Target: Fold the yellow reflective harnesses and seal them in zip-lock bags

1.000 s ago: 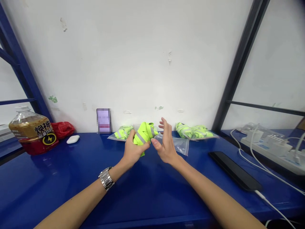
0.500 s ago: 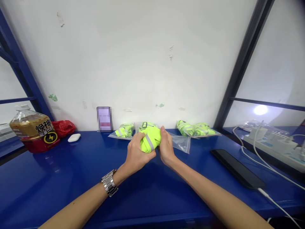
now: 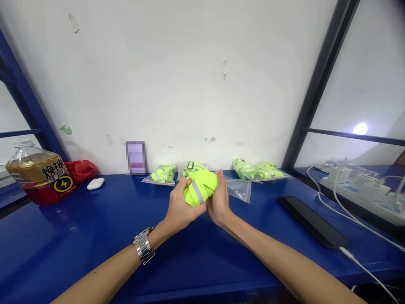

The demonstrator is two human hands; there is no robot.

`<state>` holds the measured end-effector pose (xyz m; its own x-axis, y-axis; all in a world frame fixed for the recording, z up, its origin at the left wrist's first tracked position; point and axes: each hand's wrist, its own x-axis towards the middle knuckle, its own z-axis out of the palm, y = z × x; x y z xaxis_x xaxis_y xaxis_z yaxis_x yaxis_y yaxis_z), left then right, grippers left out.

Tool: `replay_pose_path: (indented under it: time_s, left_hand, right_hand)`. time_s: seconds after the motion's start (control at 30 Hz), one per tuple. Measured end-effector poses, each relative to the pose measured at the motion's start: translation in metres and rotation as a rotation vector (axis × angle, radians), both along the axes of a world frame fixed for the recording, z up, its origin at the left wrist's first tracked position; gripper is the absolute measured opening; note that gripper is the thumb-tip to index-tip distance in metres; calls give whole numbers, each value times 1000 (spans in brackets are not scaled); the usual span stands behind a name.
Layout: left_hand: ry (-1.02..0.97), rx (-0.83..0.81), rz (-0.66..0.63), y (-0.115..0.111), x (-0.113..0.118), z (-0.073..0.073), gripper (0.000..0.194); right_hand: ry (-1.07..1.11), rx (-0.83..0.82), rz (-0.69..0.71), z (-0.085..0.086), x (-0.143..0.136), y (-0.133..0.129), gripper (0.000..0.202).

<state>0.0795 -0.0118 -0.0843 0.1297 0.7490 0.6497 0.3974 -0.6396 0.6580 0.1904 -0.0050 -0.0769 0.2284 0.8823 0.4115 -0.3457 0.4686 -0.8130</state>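
A bundled fluorescent yellow-green reflective vest (image 3: 202,185) with a grey stripe is held above the blue table. My left hand (image 3: 183,204) wraps round its left and lower side, the thumb on top. Against its right side presses my right hand (image 3: 220,198), palm inward, with most of its fingers hidden behind the bundle. Just behind lies another yellow-green bundle (image 3: 193,166) with a dark buckle, partly covered by the held one. An empty-looking clear plastic bag (image 3: 239,188) lies flat to the right of my right hand.
Bagged yellow-green bundles lie along the wall, one (image 3: 163,173) left and two (image 3: 268,171) right. A phone (image 3: 136,158) leans on the wall. Leftward are a white case (image 3: 95,183), red plastic bag (image 3: 82,170) and drink bottle (image 3: 41,173). A charging phone (image 3: 311,220) and power strip (image 3: 357,188) occupy the right.
The vest bundle has turned slightly and shows more of its right side, with my right palm now flatter against it. The whole view has shifted a little.
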Motion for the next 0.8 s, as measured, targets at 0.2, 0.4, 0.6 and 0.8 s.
replay_pose_path:
  time_s: [0.2,0.4,0.6,0.8]
  left_hand:
    - [33,35,88,1,0,-1,50]
    - [-19,99,85,-2,4,1,48]
    - [46,84,82,-2,5,-5,49]
    - [96,158,56,3,3,-8,50]
  right_hand:
    - [279,-147,143,14,-4,-6,44]
    - [311,-170,192,10,-2,-2,42]
    - [287,-172,68,-1,-3,-2,29]
    - [279,-175,55,-7,-4,0,18]
